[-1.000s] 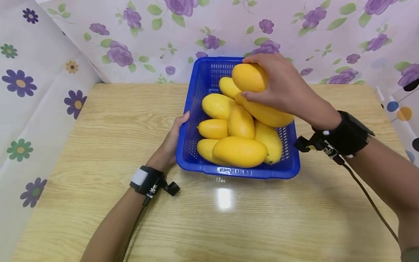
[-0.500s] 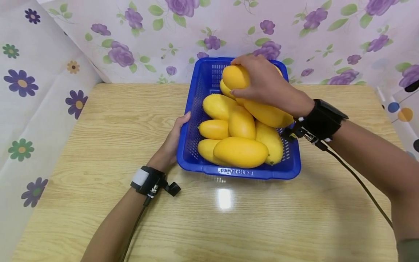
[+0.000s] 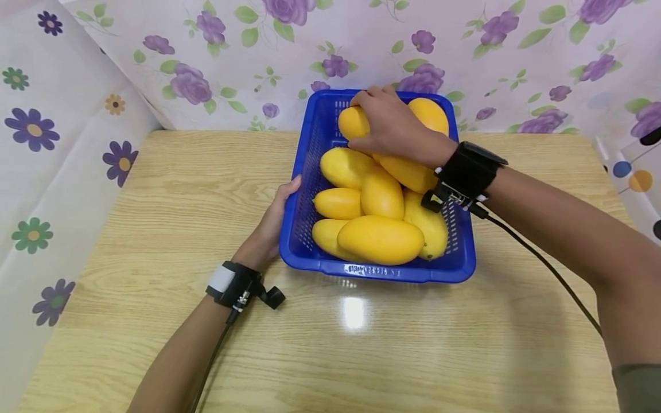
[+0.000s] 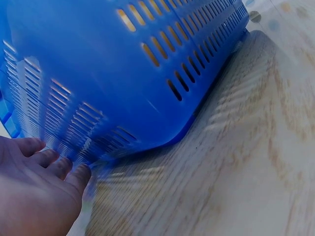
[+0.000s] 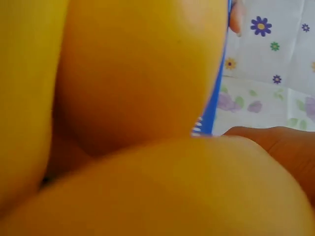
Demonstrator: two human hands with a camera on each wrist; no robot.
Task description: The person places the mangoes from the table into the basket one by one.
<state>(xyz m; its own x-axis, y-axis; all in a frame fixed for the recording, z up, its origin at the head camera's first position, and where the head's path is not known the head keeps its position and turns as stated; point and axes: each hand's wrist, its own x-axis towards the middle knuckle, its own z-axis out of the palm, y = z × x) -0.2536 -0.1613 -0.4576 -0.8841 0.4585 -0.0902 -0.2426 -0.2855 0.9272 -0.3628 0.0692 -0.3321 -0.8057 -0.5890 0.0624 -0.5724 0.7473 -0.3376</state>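
A blue plastic basket (image 3: 377,269) holds several yellow mangoes (image 3: 379,240). At its back left corner my right hand (image 3: 392,123) grips one mango (image 3: 353,123), fingers over the top and thumb below; the hand covers much of this fruit. Along the basket's left side, my left hand (image 3: 271,221) has its thumb at the rim. In the left wrist view the fingers (image 4: 47,157) of that hand lie against the perforated outer wall. Yellow mango skin (image 5: 142,73) fills most of the right wrist view, close to the lens, with part of the right hand (image 5: 285,147) behind.
The basket stands on a light wooden table (image 3: 206,189). Purple-flowered sheeting (image 3: 232,63) rises right behind it, and flower-print sheeting (image 3: 51,172) covers the left side. Another mango (image 3: 430,115) sits in the basket's back right corner. Cables trail from both wrist straps.
My right hand has moved left across the back of the basket with its mango, and lower. The mango in the back right corner has come into view. My left hand stays put.
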